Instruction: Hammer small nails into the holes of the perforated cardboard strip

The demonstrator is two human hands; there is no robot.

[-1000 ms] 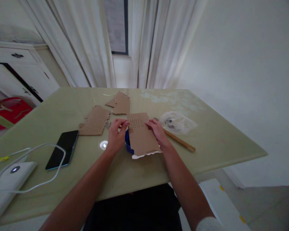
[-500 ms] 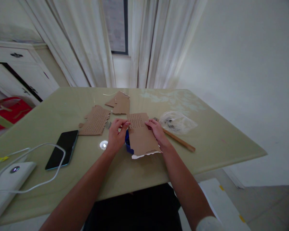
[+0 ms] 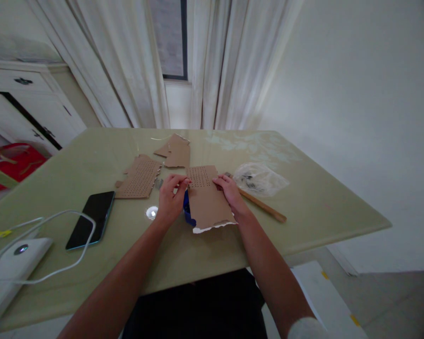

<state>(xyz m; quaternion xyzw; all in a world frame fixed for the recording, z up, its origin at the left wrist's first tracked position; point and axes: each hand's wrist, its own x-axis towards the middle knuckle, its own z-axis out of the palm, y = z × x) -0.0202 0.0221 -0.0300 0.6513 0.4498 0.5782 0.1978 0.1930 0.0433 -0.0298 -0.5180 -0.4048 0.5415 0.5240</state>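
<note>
Fingers of the left hand (image 3: 171,197) are closed narrowly beside the perforated cardboard's (image 3: 210,205) left edge in the head view; whether anything is pinched cannot be told. The right edge is held by the right hand (image 3: 230,190). A blue object (image 3: 188,215) is partly covered by the cardboard, above the table (image 3: 311,197).

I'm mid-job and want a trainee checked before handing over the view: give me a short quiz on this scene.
1. Which lies beside the clear plastic bag?
A) red bag
B) wooden handle
C) power strip

2. True or false: the cardboard piece between the left hand and right hand partly hides a blue object.

3. Fill in: the white cable crosses the dark ____.

Key: 1. B; 2. true; 3. phone
</note>
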